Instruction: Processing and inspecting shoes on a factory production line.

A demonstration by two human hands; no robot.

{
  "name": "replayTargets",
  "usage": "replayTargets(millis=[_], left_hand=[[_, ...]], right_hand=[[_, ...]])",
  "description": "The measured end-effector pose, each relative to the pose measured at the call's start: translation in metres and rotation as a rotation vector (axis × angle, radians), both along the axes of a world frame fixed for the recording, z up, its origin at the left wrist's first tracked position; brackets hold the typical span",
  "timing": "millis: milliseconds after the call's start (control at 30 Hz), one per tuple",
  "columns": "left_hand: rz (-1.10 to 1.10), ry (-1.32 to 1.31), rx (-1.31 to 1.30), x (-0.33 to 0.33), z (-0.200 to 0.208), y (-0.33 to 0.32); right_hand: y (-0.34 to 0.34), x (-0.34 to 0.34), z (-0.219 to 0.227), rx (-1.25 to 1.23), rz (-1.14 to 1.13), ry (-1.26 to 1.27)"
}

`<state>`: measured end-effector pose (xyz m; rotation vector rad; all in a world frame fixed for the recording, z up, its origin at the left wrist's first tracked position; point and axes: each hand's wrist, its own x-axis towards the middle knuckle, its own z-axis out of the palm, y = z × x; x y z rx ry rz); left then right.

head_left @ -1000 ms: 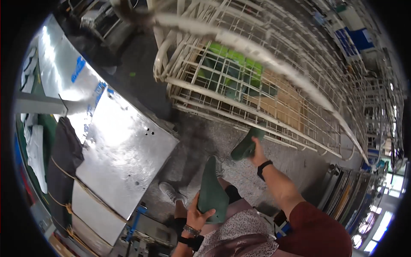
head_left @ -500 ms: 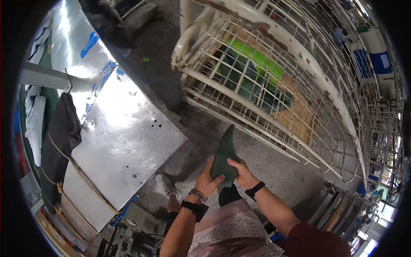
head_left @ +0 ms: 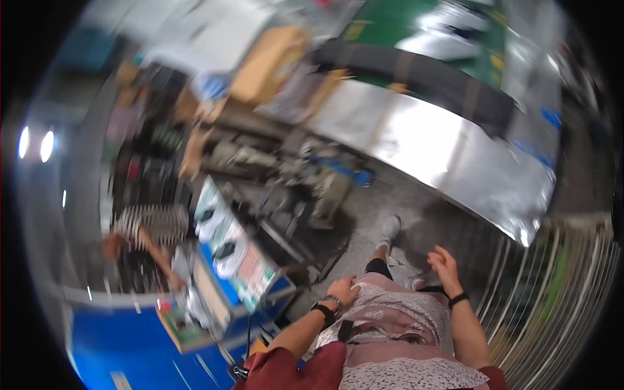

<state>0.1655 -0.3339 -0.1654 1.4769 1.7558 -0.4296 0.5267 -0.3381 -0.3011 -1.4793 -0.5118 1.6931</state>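
Note:
My left hand hangs low in front of the patterned pink apron. Its fingers are partly hidden and smeared by motion, and I see nothing held in it. My right hand is raised to the right of the apron, fingers apart, with nothing in it. Nearest to it, ahead, is the corner of a shiny metal-topped table. The wire cage cart stands to its right, streaked by motion blur. The dark green piece seen earlier is in neither hand.
A dark padded roll is tied along the table, beside a green belt bearing white shoes. At left, a low stand holds white shoe pieces. A person in a striped shirt works beyond it, near a blue surface.
My view has swung left, bringing the stand and the other person into sight. My hands have parted, and the dark green piece they held has left them.

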Motion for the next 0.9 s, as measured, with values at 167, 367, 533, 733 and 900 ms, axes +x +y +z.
replayTargets(millis=[167,367,533,733,900], left_hand=[[0.302,-0.014,0.086,-0.084,0.043,-0.038],[0.486,0.213,0.504,-0.273,0.07,-0.054],[0.61,0.493,0.848,-0.473,0.107,0.018],[0.353,0.128,0.618,-0.615,0.103,0.063],[0.34,0.092,0.73,-0.613,0.101,0.045]], right_hand=[[-0.022,-0.016,0.026,-0.143,0.271,-0.126],[-0.025,-0.001,0.067,-0.342,0.366,-0.391],[0.048,-0.084,0.117,-0.279,0.415,-0.558],[0.234,-0.407,0.186,0.482,1.011,-0.482],[0.34,-0.73,0.252,1.246,1.294,-0.514]])
